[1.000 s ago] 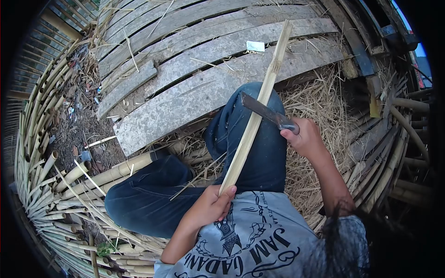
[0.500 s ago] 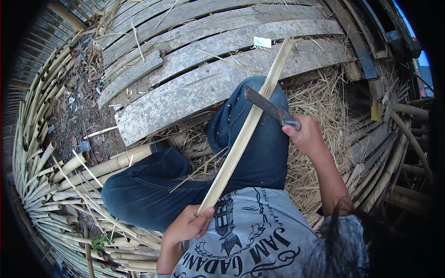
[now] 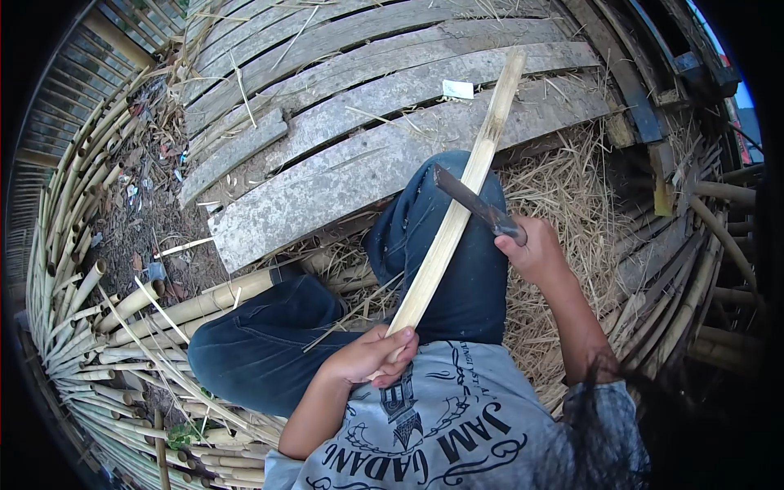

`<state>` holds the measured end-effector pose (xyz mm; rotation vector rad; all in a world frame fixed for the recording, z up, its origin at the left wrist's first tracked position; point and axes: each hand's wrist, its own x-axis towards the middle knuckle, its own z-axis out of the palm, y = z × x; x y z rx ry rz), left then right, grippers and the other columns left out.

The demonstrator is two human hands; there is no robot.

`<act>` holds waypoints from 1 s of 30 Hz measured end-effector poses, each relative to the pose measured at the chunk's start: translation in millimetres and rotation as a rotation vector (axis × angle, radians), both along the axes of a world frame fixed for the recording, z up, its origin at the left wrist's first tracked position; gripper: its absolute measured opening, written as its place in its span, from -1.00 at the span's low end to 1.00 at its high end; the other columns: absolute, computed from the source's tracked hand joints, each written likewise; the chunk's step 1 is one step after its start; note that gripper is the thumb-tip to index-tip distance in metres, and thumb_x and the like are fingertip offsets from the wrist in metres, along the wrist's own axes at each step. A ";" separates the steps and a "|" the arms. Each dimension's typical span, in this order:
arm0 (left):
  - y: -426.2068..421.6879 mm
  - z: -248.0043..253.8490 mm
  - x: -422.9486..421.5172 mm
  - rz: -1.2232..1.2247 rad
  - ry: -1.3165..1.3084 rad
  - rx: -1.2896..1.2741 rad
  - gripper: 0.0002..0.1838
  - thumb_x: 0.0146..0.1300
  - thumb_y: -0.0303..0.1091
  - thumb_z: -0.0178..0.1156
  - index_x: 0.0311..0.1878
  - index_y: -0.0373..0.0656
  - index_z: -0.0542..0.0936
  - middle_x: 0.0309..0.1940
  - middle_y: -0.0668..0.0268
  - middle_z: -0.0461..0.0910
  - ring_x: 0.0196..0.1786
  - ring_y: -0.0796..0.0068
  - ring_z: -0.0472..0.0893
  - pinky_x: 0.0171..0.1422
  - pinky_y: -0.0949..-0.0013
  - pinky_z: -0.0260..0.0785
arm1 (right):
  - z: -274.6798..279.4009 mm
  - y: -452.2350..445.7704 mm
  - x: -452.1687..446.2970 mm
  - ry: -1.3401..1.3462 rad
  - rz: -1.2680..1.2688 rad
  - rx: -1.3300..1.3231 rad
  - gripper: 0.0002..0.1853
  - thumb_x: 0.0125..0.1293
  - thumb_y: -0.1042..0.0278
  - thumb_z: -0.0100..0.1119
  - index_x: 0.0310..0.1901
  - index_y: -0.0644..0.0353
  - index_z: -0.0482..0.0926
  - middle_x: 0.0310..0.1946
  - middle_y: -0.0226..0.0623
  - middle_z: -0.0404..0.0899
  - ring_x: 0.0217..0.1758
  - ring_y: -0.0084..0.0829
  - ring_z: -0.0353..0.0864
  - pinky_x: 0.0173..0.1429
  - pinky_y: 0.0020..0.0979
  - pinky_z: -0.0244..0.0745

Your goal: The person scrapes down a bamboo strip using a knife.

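At the lower middle of the frame, pinches the near end of a bamboo strip (image 3: 439,253) between thumb and fingers of the left hand (image 3: 374,353). Right of centre, grips a knife (image 3: 469,196), set across the bamboo strip, in the curled right hand (image 3: 536,249). Slants the bamboo strip over dark jeans (image 3: 469,286) toward upper right.

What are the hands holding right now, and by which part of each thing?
The left hand grips the bamboo strip near its lower end; the right hand holds the knife by its handle.

Pale yellow strip (image 3: 445,245), dark blue jeans (image 3: 457,282), speckled grey planks (image 3: 327,188)
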<state>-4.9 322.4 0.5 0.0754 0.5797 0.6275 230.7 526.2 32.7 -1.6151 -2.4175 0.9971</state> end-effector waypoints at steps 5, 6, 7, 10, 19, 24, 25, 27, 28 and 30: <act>-1.7 10.6 3.3 -0.019 0.116 0.028 -0.51 0.53 -0.03 -0.15 -0.52 -0.11 0.28 -0.77 0.52 0.10 -0.80 0.68 0.17 -0.73 0.53 0.06 | 0.6 4.1 1.1 -0.014 0.012 -0.051 -0.29 0.11 -0.42 0.15 -0.44 0.30 0.60 -0.65 -0.06 0.48 -0.50 -0.02 0.55 -0.35 -0.18 0.43; -2.3 13.8 4.3 -0.025 0.175 0.027 -0.51 0.53 -0.03 -0.13 -0.53 -0.11 0.28 -0.77 0.52 0.11 -0.80 0.68 0.17 -0.72 0.53 0.05 | -1.0 4.0 -0.5 0.001 0.015 -0.042 -0.28 0.12 -0.42 0.14 -0.45 0.31 0.59 -0.66 -0.06 0.47 -0.51 -0.03 0.53 -0.36 -0.18 0.42; -6.0 12.2 6.2 -0.012 0.153 0.000 -0.50 0.52 -0.02 -0.11 -0.54 -0.11 0.28 -0.78 0.51 0.12 -0.81 0.67 0.17 -0.72 0.53 0.05 | -2.3 4.1 -1.5 0.001 0.021 -0.051 -0.28 0.12 -0.42 0.14 -0.45 0.31 0.59 -0.66 -0.06 0.47 -0.51 -0.03 0.53 -0.36 -0.18 0.42; -31.2 3.8 1.4 -0.005 0.056 0.033 -0.49 0.51 -0.01 -0.10 -0.56 -0.11 0.27 -0.79 0.52 0.11 -0.81 0.68 0.17 -0.72 0.53 0.05 | -7.1 6.4 2.1 0.036 -0.015 -0.081 -0.26 0.12 -0.44 0.12 -0.49 0.32 0.55 -0.68 -0.08 0.43 -0.54 -0.05 0.50 -0.38 -0.18 0.38; -52.4 28.1 -27.7 -0.011 0.406 -0.027 -0.51 0.52 -0.05 -0.11 -0.47 -0.22 0.42 -0.80 0.46 0.26 -0.81 0.69 0.24 -0.72 0.56 0.09 | -18.7 6.8 3.7 0.110 -0.005 -0.036 -0.20 0.10 -0.52 0.08 -0.52 0.32 0.48 -0.70 -0.15 0.37 -0.59 -0.14 0.44 -0.43 -0.23 0.33; 14.7 13.0 1.1 0.015 0.301 0.118 -0.46 0.54 0.01 -0.20 -0.47 -0.21 0.38 -0.82 0.46 0.23 -0.82 0.65 0.27 -0.71 0.54 0.14 | 1.0 11.0 -2.0 0.049 0.141 0.021 -0.23 0.09 -0.48 0.13 -0.47 0.32 0.54 -0.68 -0.10 0.43 -0.55 -0.08 0.51 -0.40 -0.23 0.40; 22.9 14.3 6.5 -0.016 0.300 0.124 -0.44 0.53 0.04 -0.21 -0.48 -0.21 0.37 -0.82 0.45 0.22 -0.82 0.64 0.27 -0.71 0.54 0.15 | 3.9 10.5 -2.2 0.007 0.102 -0.004 -0.27 0.08 -0.43 0.17 -0.46 0.31 0.56 -0.67 -0.08 0.45 -0.53 -0.06 0.53 -0.39 -0.22 0.41; 28.9 11.4 9.1 -0.060 0.294 0.116 -0.43 0.53 0.06 -0.20 -0.50 -0.20 0.37 -0.82 0.46 0.21 -0.82 0.64 0.27 -0.70 0.53 0.15 | 13.3 6.4 -5.1 -0.072 0.041 -0.014 -0.38 0.08 -0.32 0.25 -0.44 0.27 0.61 -0.66 -0.05 0.48 -0.50 0.00 0.55 -0.37 -0.20 0.43; 29.2 11.4 8.0 -0.073 0.289 0.131 -0.43 0.53 0.06 -0.20 -0.50 -0.20 0.37 -0.82 0.46 0.21 -0.82 0.64 0.27 -0.70 0.53 0.15 | 14.1 4.9 -7.3 -0.077 0.025 -0.003 -0.38 0.08 -0.32 0.25 -0.44 0.27 0.61 -0.66 -0.05 0.48 -0.50 0.00 0.55 -0.37 -0.20 0.43; 26.8 11.5 7.4 -0.045 0.325 0.135 -0.44 0.53 0.05 -0.19 -0.50 -0.19 0.37 -0.81 0.46 0.22 -0.81 0.65 0.27 -0.70 0.54 0.14 | 9.1 1.4 -7.7 -0.030 0.004 -0.003 -0.38 0.10 -0.31 0.23 -0.44 0.28 0.61 -0.67 -0.04 0.48 -0.50 0.01 0.56 -0.37 -0.18 0.43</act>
